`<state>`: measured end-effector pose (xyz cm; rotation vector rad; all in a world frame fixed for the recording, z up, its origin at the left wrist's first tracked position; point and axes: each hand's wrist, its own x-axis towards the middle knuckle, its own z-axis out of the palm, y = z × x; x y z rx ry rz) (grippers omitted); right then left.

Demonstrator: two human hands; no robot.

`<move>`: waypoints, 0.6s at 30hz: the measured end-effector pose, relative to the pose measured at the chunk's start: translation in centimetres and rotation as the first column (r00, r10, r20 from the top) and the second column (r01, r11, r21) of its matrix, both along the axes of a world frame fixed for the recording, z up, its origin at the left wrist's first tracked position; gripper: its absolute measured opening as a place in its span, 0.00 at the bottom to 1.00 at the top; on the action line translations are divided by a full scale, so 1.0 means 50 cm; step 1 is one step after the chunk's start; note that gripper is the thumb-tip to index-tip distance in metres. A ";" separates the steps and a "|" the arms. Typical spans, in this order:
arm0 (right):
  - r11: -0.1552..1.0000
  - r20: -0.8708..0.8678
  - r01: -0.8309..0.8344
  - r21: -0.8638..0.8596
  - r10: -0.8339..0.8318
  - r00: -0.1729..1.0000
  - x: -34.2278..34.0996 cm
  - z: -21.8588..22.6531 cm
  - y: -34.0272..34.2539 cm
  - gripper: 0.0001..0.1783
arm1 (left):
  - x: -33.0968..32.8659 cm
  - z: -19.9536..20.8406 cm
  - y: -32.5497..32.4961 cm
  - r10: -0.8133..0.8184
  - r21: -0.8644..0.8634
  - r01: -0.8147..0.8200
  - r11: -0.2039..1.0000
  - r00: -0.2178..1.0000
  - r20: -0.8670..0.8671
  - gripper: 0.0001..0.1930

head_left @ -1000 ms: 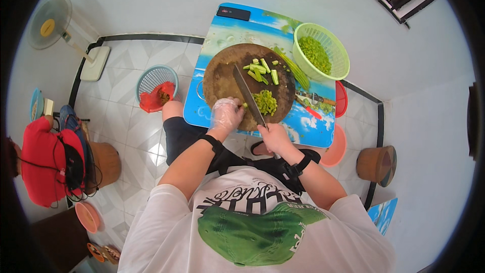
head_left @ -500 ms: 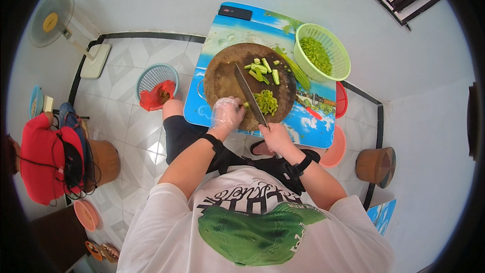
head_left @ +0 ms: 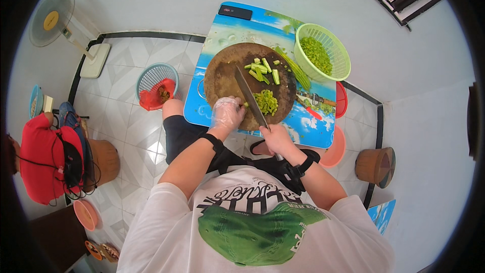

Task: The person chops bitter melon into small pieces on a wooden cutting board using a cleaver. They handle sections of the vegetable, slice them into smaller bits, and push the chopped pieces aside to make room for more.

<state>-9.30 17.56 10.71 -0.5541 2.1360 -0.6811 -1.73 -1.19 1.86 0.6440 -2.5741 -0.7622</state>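
On the round wooden chopping board [head_left: 220, 73], my right hand [head_left: 277, 139] grips a long-bladed kitchen knife [head_left: 247, 91], its blade slanting up and left across the wood. My left hand [head_left: 227, 113], in a clear plastic glove, is closed at the board's near left edge on a piece of green vegetable [head_left: 246, 104], whose end shows beside the blade. A heap of diced green vegetable [head_left: 266, 102] lies just right of the knife. Longer cut sticks [head_left: 259, 70] rest farther back. Long uncut green stalks [head_left: 295, 70] lie at the board's right edge.
A light green basket [head_left: 344, 64] with diced greens stands on the blue table [head_left: 194, 108], near a wooden-handled tool [head_left: 327, 102]. Left on the floor is a blue-grey basket [head_left: 146, 77] with a red bag. A person in red [head_left: 43, 156] sits at far left; a fan [head_left: 96, 60] stands behind.
Almost nothing differs. The knife and both hands keep nearly the same places, with only a very slight shift at the right hand.
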 end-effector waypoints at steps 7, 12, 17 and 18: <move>0.998 0.053 -0.031 0.050 0.028 0.998 0.026 0.039 0.062 0.27 | 0.001 0.017 -0.001 -0.022 -0.033 0.024 0.999 0.998 0.065 0.09; 0.999 0.083 0.027 0.036 -0.030 0.996 0.037 0.026 0.063 0.27 | -0.005 0.014 0.000 -0.023 -0.014 0.024 1.000 0.997 0.074 0.09; 0.998 0.083 0.031 0.048 -0.035 0.996 0.038 0.024 0.057 0.27 | -0.005 0.016 0.000 -0.027 -0.014 0.028 0.999 0.997 0.068 0.09; 0.998 0.100 0.041 0.048 -0.045 0.994 0.038 0.026 0.056 0.27 | -0.005 0.015 0.000 -0.027 -0.010 0.028 1.000 0.997 0.065 0.09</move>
